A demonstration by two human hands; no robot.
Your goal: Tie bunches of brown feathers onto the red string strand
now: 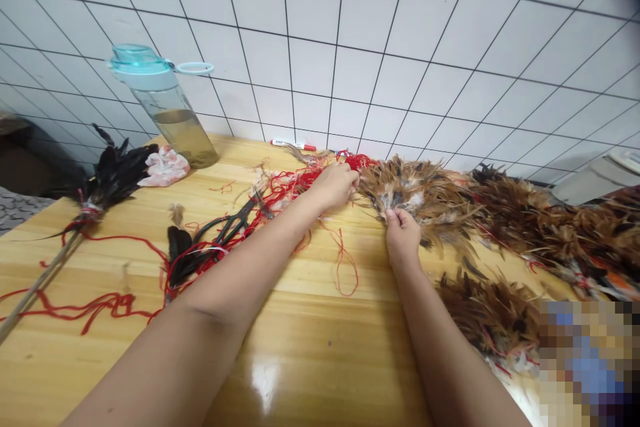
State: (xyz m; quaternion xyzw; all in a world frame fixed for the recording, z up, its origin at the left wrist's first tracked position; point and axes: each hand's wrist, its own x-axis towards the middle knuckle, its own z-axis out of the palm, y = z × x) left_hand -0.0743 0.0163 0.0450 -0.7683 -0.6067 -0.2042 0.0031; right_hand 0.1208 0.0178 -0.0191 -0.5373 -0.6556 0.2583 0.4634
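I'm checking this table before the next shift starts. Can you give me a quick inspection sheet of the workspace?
Surface: wooden table, glossy, with loose threads scattered on it.
Job's things: brown feathers in bunches along the right side; red yarn strewn across the table and tangled near the hands.
Clutter: black-handled scissors, black feathers tied to a stick, water bottle, pink plastic bag, marker pen.
Hands: left hand closed on the red yarn beside the feathers; right hand pinching the brown feathers.
Cables: nothing seen.
Surroundings: white tiled wall behind the table.
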